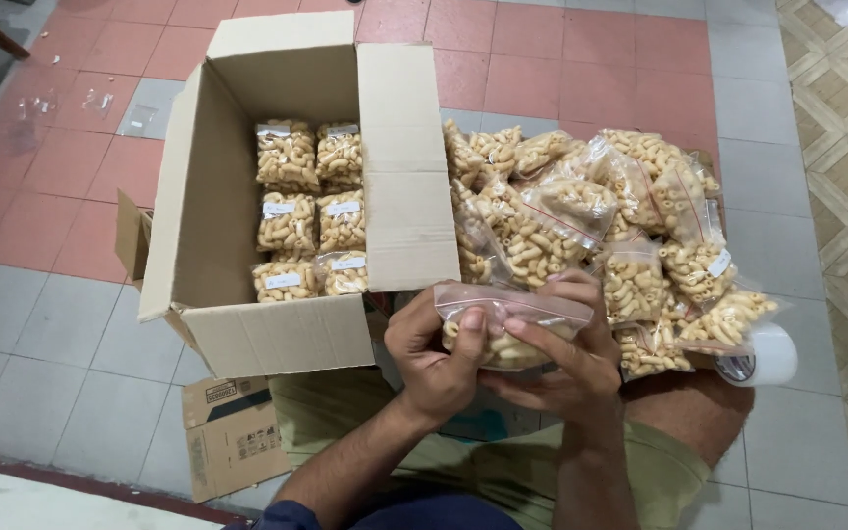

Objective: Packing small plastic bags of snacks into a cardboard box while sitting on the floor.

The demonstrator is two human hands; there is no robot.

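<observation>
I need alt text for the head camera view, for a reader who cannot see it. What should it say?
Both hands, left hand and right hand, hold one small clear bag of pale puffed snacks by its top edge. To the left, an open cardboard box on the tiled floor holds six such bags in two columns. A loose pile of bags lies right, beside a tape roll.

Open brown box (277, 177) on tiled floor, flaps up; six clear snack bags (308, 208) inside in 2 cols, each w/ small white label (279, 208). Loose pile of same bags (601, 226) just right of box, some w/ red seal line. One bag (507, 324) held betw both hands, near front. Flat printed carton (233, 432) lying below box, brown w/ black print.
</observation>
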